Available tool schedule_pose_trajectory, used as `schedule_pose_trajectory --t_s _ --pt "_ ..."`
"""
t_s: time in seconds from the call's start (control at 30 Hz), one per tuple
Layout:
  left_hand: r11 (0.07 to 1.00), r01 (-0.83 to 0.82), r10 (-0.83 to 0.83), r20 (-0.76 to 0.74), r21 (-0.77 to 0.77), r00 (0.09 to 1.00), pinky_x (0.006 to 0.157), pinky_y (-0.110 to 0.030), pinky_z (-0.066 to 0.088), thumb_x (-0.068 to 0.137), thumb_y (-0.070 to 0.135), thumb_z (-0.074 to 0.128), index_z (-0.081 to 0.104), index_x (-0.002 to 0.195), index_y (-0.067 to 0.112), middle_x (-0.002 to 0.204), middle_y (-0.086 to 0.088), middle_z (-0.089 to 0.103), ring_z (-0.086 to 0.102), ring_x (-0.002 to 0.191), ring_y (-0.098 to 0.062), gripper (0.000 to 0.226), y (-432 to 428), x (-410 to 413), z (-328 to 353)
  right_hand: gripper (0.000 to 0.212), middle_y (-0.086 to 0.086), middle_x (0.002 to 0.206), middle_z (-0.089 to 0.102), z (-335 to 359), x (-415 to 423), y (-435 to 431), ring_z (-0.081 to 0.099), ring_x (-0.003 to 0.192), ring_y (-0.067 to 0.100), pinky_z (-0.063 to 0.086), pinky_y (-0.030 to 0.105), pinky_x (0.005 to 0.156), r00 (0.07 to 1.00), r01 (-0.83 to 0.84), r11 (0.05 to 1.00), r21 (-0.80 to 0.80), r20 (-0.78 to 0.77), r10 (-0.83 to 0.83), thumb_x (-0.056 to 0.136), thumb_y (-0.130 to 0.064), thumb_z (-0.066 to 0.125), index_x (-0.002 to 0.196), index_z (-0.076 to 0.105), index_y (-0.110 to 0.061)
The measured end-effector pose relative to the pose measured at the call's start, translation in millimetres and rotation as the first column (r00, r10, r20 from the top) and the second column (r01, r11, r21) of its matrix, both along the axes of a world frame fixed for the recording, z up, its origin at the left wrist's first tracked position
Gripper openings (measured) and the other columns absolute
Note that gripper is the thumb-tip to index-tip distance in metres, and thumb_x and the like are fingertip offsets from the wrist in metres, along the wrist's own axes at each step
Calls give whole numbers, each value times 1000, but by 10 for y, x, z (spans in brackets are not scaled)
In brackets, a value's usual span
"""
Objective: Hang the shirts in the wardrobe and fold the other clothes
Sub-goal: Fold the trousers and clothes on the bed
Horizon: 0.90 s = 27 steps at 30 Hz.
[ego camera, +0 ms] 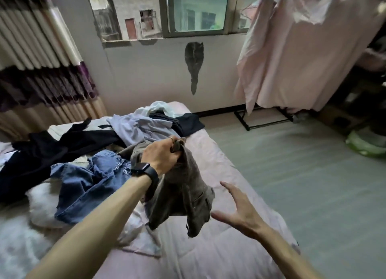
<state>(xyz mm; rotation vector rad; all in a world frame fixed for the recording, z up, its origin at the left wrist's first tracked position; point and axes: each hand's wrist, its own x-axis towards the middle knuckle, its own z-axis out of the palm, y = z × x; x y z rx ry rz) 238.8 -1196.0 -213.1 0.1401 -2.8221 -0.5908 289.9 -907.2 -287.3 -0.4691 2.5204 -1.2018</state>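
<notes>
Head view: a grey floor point(292, 164) runs to a windowed wall point(146, 69). A pink cloth point(302, 55) drapes a rack on the right. On the pink bed point(208, 258) lie jeans point(87, 186), a black garment point(41, 153) and a pale blue shirt point(137, 128). The left hand point(160, 155) clutches a grey garment point(188, 195) above the bed. The right hand point(236, 212), fingers spread, is just beside it.

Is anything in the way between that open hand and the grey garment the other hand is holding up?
Nothing visible. The right hand is open just beside the hanging grey garment, with only bare pink bed showing behind the gap. The left hand grips the garment's top.
</notes>
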Motion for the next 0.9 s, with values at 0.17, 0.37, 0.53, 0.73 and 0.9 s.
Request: schedule_pose_trajectory --t_s 0.17,0.37,0.53,0.73,0.9 --pt "988 -121 122 -6 95 992 77 -35 51 85 49 67 64 114 32 101 -9 73 67 95 -32 34 62 -15 222 134 -13 164 6 -191 259 -153 8 151 10 21 37 122 990 -15 973 232 -130 47 51 -96 63 157 3 -41" --pt "952 -245 265 -99 182 959 82 -36 53 75 57 68 69 105 32 94 -6 72 66 94 -32 39 -59 -47 539 82 2 151 43 -355 -330 -449 47 123 32 46 45 94 864 343 932 114 -427 -266 79 -50 77 147 44 -19" --pt "902 -383 405 -84 197 911 86 -39 54 80 52 73 69 108 30 102 -6 74 66 101 -32 36 -287 178 716 13 1 113 67 -133 -1018 -350 62 97 37 54 45 74 828 226 974 1 -528 -191 93 -26 67 103 70 -18" --pt "902 -430 423 134 27 896 99 -42 50 61 70 71 56 126 30 129 -3 61 59 119 -26 78 -459 470 625 18 -4 96 70 358 -1260 -578 66 87 24 55 42 69 782 -68 996 -49 -623 23 90 -31 54 100 66 -24" --pt "999 2 -12 242 41 970 103 -31 46 72 49 81 57 136 32 131 6 65 58 121 -10 70 135 294 650 13 -3 91 73 831 -1113 -1002 62 90 25 53 37 63 570 -287 953 93 -783 248 94 -26 57 98 68 -20"
